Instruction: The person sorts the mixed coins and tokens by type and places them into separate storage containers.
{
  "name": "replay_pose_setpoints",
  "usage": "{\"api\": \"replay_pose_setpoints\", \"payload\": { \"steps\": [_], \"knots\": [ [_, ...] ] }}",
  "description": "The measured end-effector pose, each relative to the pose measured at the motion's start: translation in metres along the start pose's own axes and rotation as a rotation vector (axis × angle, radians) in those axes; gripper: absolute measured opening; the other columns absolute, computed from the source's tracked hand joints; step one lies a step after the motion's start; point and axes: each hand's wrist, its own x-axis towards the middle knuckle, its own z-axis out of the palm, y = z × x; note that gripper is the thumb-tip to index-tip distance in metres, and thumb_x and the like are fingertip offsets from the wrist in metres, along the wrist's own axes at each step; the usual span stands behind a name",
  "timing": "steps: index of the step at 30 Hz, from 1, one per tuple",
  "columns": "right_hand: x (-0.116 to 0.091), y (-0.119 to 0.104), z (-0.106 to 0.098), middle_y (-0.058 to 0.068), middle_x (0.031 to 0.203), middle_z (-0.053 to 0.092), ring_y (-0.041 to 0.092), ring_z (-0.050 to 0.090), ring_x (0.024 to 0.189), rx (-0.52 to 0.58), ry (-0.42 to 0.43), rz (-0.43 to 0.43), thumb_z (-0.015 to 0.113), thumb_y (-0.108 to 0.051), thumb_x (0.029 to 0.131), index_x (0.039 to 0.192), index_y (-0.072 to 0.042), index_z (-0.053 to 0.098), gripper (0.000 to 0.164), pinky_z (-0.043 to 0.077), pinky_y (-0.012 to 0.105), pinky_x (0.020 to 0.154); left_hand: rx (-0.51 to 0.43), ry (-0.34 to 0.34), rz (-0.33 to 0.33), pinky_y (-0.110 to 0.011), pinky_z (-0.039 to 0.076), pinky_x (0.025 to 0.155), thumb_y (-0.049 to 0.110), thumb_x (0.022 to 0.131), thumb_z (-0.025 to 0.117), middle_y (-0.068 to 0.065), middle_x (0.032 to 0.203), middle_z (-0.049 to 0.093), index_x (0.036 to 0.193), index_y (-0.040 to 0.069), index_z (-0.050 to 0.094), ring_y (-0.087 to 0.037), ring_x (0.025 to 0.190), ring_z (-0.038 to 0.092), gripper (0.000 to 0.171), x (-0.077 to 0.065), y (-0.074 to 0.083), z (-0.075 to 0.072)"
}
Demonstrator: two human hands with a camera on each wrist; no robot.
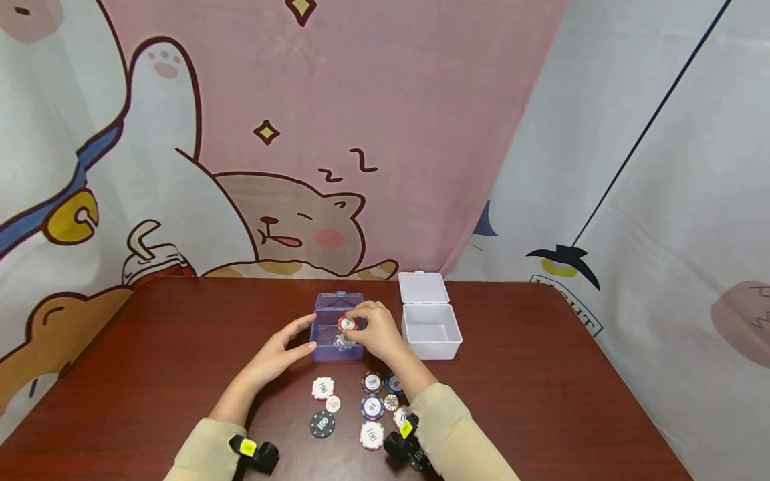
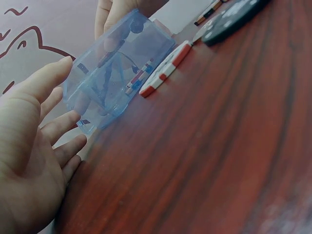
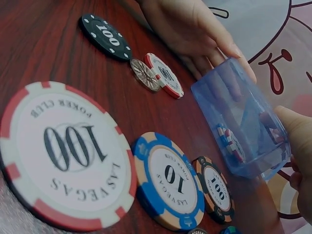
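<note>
The chip with the red edge and the 5 on its face (image 1: 347,323) is at the blue translucent box (image 1: 325,354), towards its right side; whether it touches the box is hard to tell. The right hand (image 1: 375,332) pinches that chip between thumb and fingers, while the left hand (image 1: 273,355) is spread wide, thumb and fingers apart and nearly straight, its fingertips at the box's left side, holding nothing in its grasp. The box's lid stands open at the back, and another chip (image 1: 342,343) lies inside near the front. Just to the right, on the brown table (image 1: 541,374), is a white box (image 1: 438,351), also with its lid up. Nearer the person, in a left group, are a white 100 chip (image 1: 322,388), a small silver disc (image 1: 333,404) and a black 100 chip (image 1: 322,424). The group to its right includes a blue 10 chip (image 1: 372,407) between two 100 chips, some of its pieces partly hidden by the right sleeve (image 1: 454,427).
</note>
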Motion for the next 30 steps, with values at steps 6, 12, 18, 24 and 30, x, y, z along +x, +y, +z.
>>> {"api": "replay_pose_setpoints", "payload": {
  "steps": [6, 12, 18, 24, 30],
  "knots": [
    [0.0, 0.0, 0.0, 0.005, 0.101, 0.066, 0.022, 0.055, 0.095, -0.003, -0.015, -0.002, 0.082, -0.016, 0.073, 0.103, -0.004, 0.075, 0.033, 0.044, 0.036, 0.086, 0.003, 0.001, 0.028, -0.06, 0.021, 0.106, 0.014, 0.09, 0.066, -0.025, 0.142, 0.042, 0.142, 0.0, 0.041, -0.039, 0.132, 0.035, 0.059, 0.0, -0.001, 0.0],
    [-0.002, -0.001, -0.001, 0.005, 0.103, 0.066, 0.022, 0.055, 0.096, 0.006, -0.009, 0.002, 0.082, -0.022, 0.075, 0.105, -0.005, 0.074, 0.035, 0.043, 0.038, 0.088, 0.005, 0.002, 0.013, -0.06, 0.02, 0.106, 0.016, 0.091, 0.066, -0.024, 0.142, 0.042, 0.142, 0.001, 0.041, -0.039, 0.133, 0.034, 0.06, 0.0, -0.001, -0.001],
    [-0.005, -0.007, -0.003, 0.002, 0.102, 0.066, 0.022, 0.056, 0.095, 0.049, 0.012, 0.0, 0.083, -0.023, 0.075, 0.108, -0.007, 0.073, 0.038, 0.045, 0.035, 0.083, 0.007, 0.003, 0.009, -0.061, 0.021, 0.106, 0.016, 0.091, 0.066, -0.024, 0.142, 0.042, 0.142, 0.002, 0.041, -0.04, 0.133, 0.034, 0.059, 0.0, 0.0, 0.0],
    [-0.014, -0.017, -0.007, 0.0, 0.101, 0.066, 0.027, 0.056, 0.092, 0.122, 0.016, -0.019, 0.083, -0.023, 0.075, 0.11, -0.006, 0.072, 0.04, 0.044, 0.031, 0.072, 0.011, 0.006, 0.003, -0.061, 0.021, 0.105, 0.018, 0.091, 0.067, -0.023, 0.142, 0.043, 0.142, 0.005, 0.043, -0.04, 0.132, 0.035, 0.059, 0.0, 0.0, -0.001],
    [-0.026, -0.025, -0.006, -0.001, 0.099, 0.067, 0.025, 0.057, 0.091, 0.163, 0.044, -0.057, 0.085, -0.024, 0.073, 0.108, -0.009, 0.073, 0.04, 0.045, 0.033, 0.074, 0.0, 0.007, -0.006, -0.061, 0.021, 0.105, 0.018, 0.09, 0.067, -0.021, 0.142, 0.043, 0.142, 0.006, 0.043, -0.039, 0.133, 0.034, 0.059, -0.001, 0.002, 0.0]
  ]
}}
